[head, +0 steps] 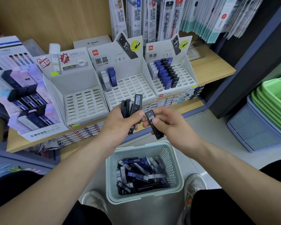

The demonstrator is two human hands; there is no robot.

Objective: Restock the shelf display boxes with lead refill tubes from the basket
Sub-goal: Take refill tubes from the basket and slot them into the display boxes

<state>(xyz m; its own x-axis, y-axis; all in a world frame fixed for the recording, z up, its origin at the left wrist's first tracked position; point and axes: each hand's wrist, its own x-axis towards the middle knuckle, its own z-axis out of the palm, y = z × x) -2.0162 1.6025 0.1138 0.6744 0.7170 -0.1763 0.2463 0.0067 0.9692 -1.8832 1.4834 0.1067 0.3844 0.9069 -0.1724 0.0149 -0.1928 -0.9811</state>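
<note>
Lead refill tubes (131, 106) sit gripped in our left hand (118, 124); our right hand (169, 124) pinches one HB tube (153, 125) above the basket (173, 159), which holds more. We should turn it upright, label forward, and press it into a free slot of the middle display box (133, 88). Rightward, the fuller box (185, 75) and green baskets (276, 95) block nothing.

We see pen refill packs (136, 15) hanging along the top, a white Pilot box (92, 42) at the back, and green baskets (277, 91) nested atop a grey-blue crate (253, 129) at right.
</note>
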